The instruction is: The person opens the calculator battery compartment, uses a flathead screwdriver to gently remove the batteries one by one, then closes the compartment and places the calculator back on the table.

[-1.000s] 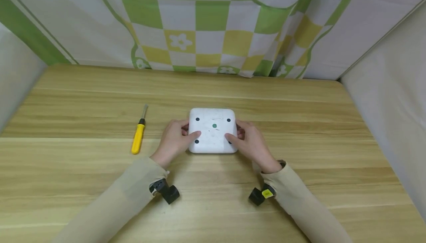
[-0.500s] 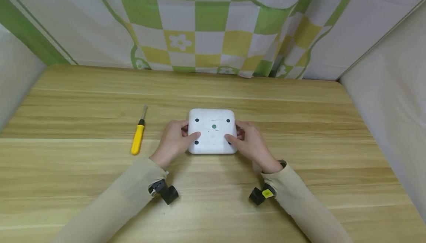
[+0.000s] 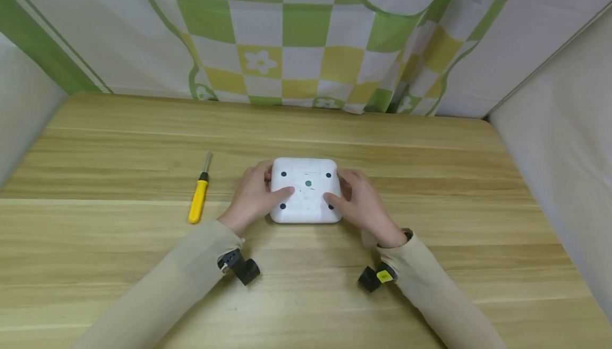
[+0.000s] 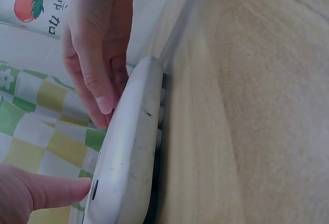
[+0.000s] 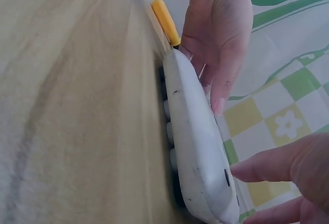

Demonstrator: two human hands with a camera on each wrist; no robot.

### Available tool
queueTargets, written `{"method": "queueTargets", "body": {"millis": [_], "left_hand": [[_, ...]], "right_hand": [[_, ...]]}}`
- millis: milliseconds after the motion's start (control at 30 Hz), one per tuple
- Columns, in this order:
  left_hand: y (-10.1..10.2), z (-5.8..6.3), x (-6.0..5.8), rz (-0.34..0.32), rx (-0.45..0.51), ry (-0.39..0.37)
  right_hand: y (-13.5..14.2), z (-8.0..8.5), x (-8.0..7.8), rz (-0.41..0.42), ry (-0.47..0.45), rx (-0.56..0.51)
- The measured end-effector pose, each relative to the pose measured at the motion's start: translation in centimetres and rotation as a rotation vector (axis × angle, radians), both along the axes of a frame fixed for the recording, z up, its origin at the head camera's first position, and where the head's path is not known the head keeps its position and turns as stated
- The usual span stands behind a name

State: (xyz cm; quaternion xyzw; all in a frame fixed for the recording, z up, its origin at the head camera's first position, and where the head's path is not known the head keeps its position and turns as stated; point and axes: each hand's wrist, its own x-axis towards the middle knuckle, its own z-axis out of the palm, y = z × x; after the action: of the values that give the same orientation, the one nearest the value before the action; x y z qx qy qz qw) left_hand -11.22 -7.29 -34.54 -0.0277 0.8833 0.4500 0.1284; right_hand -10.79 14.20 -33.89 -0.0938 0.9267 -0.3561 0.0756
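Note:
A white, rounded-square device (image 3: pixel 306 200) lies face down on the table, its back up with black round feet and a green dot. In the left wrist view, pale round keys (image 4: pixel 159 139) show beneath the device's edge, against the tabletop. My left hand (image 3: pixel 255 195) grips the left side, thumb laid on the back and fingers at the edge. On the opposite side my right hand (image 3: pixel 363 200) holds the device likewise, its thumb near the lower right foot. Both sets of fingers are partly hidden by the device. Its keyed face is mostly out of sight.
Left of the device, a yellow-handled screwdriver (image 3: pixel 198 197) lies on the wooden table (image 3: pixel 430 179), tip pointing away from me. A green, yellow and white checked curtain (image 3: pixel 306 35) hangs along the far edge. White fabric (image 3: pixel 564 104) borders the right side.
My left hand has shifted slightly, its thumb reaching a little farther onto the device's back. The right hand has barely moved, and the device stays in nearly the same place.

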Motion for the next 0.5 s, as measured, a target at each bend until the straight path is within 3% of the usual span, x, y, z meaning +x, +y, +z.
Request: {"method": "queueTargets", "body": {"millis": [233,500], "left_hand": [[0.0,0.2,-0.2,0.006,0.001,-0.011],[-0.1,0.2,-0.2,0.003,0.007,-0.010]], "right_hand": [[-0.1,0.2,-0.6,0.088,0.153,-0.032],[-1.0,0.4,-2.3,0.212,0.204,0.021]]}}
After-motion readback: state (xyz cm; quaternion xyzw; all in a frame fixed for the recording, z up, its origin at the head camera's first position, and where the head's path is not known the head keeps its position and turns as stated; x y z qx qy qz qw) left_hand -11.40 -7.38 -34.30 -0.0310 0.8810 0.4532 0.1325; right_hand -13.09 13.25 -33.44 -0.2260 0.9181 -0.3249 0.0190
